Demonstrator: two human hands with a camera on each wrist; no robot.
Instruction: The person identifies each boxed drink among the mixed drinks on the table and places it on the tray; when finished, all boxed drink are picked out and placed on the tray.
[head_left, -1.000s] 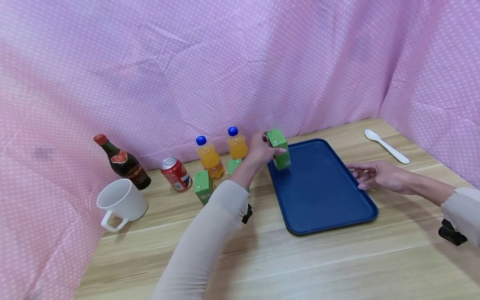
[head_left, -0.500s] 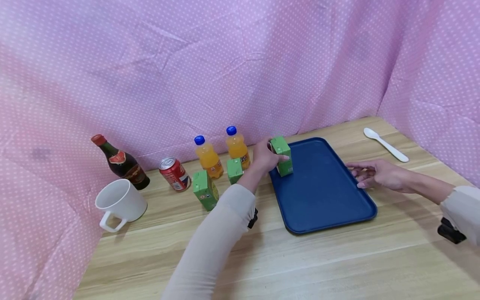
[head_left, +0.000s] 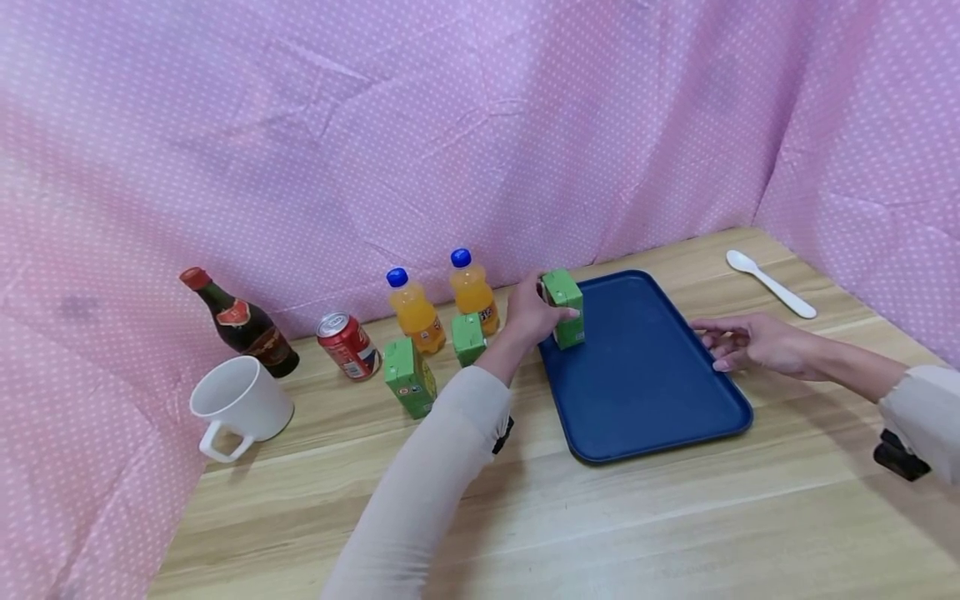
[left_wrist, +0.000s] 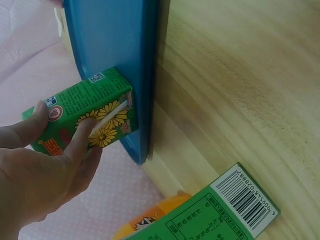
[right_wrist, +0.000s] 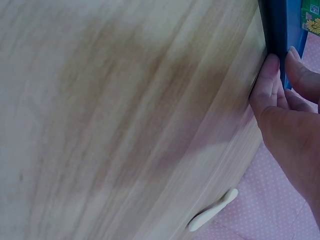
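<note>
My left hand (head_left: 528, 315) grips a green juice carton (head_left: 568, 321) between thumb and fingers. The carton stands upright at the far left corner of the dark blue tray (head_left: 645, 375). In the left wrist view the same carton (left_wrist: 82, 102) shows yellow flowers and a white straw on its side, with its base just inside the tray rim. At the tray's right edge, my right hand (head_left: 772, 343) pinches the rim. The right wrist view shows the thumb (right_wrist: 299, 70) on the inner side and the other fingers outside.
Left of the tray stand two more green cartons (head_left: 410, 379), two orange soda bottles (head_left: 417, 317), a red can (head_left: 349, 347), a dark bottle (head_left: 255, 332) and a white mug (head_left: 247, 404). A white spoon (head_left: 772, 284) lies at the far right. Pink dotted cloth (head_left: 450, 125) hangs behind.
My left hand has lowered the carton from above the tray's left edge onto its far left corner, and over the last half second it stays there. My right hand has kept its place.
</note>
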